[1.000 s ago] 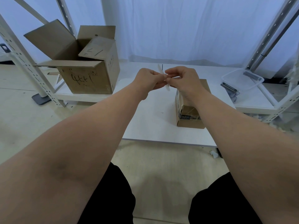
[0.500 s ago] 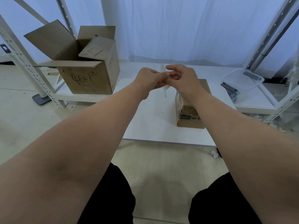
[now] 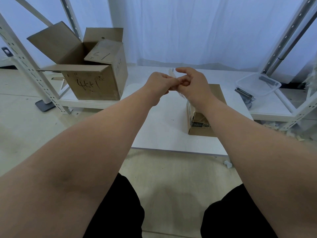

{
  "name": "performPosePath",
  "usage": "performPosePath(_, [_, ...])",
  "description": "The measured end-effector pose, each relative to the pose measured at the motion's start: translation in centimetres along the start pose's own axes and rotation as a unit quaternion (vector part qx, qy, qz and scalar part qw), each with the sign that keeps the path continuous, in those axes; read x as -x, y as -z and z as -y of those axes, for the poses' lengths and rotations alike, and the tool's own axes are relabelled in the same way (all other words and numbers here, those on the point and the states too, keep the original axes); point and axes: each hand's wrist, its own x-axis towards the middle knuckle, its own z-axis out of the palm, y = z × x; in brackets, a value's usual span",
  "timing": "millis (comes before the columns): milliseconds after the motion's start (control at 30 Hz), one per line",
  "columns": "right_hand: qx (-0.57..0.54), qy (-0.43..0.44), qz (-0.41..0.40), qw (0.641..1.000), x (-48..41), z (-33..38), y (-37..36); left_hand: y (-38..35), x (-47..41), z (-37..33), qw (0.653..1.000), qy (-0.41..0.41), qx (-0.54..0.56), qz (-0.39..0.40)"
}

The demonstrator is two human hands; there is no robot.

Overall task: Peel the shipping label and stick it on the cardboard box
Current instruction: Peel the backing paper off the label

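Both hands meet above the bench (image 3: 154, 131). Left hand (image 3: 158, 83) pinches the shipping label (image 3: 171, 74); right hand (image 3: 192, 83) grip half-loosened, picking at it. Cardboard box (image 3: 216, 93) sits under my right wrist. Risk: the thin label curls onto itself or tears.

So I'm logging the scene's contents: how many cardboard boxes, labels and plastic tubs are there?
Cardboard boxes: 2, the large open box and the small cardboard box
Shipping label: 1
Clear plastic tub: 1
Total: 4
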Motion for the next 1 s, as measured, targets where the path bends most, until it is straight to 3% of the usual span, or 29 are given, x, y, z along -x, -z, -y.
performPosePath(667, [0.135,0.051,0.019,0.989,0.2,-0.4,-0.2,0.0,-0.3,0.2,0.998,0.024,-0.053,-0.02])
performPosePath(1000, [0.031,-0.004,0.03,0.999,0.3,-0.1,1.1,0.5,-0.2,0.3,0.998,-0.018,-0.054,-0.04])
